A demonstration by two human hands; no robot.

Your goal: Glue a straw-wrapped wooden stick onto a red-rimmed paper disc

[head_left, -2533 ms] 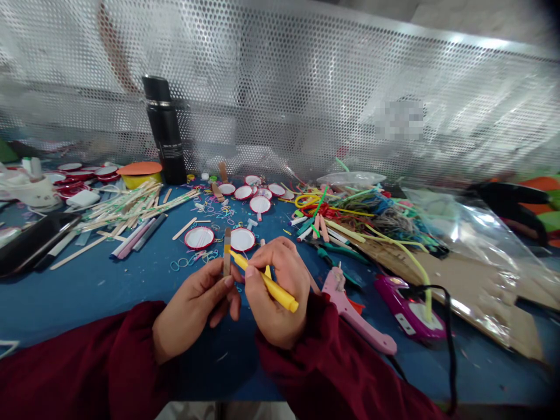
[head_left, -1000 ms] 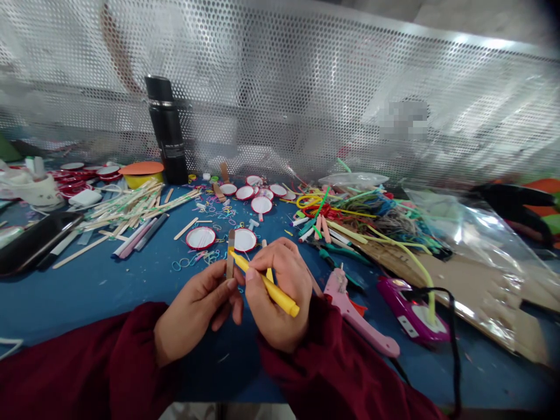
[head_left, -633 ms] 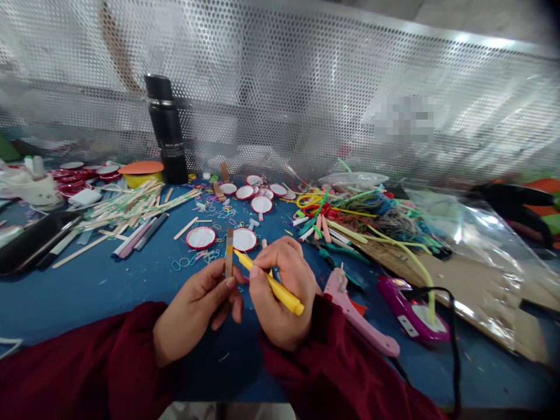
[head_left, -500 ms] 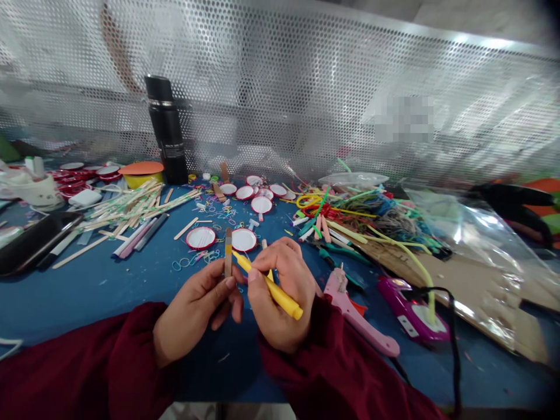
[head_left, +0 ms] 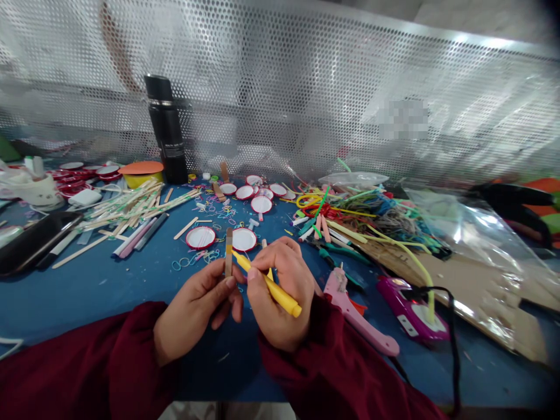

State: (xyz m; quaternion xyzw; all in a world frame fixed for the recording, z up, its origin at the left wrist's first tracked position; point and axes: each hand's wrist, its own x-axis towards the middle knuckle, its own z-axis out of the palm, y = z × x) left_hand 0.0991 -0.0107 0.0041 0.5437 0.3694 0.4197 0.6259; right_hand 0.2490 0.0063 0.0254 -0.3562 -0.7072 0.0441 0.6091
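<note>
Both hands (head_left: pixel 199 306) close together, gripping

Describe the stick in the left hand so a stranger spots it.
At the front of the blue table, two red-sleeved hands meet. The left hand pinches one stick upright, a yellow marker touching it; the piled sticks farther left lie flat.

Left hand (head_left: pixel 192 312) pinches upright wooden stick (head_left: pixel 228 252); right hand (head_left: pixel 280 291) grips yellow marker (head_left: pixel 266 283), tip apparently touching the stick.
</note>
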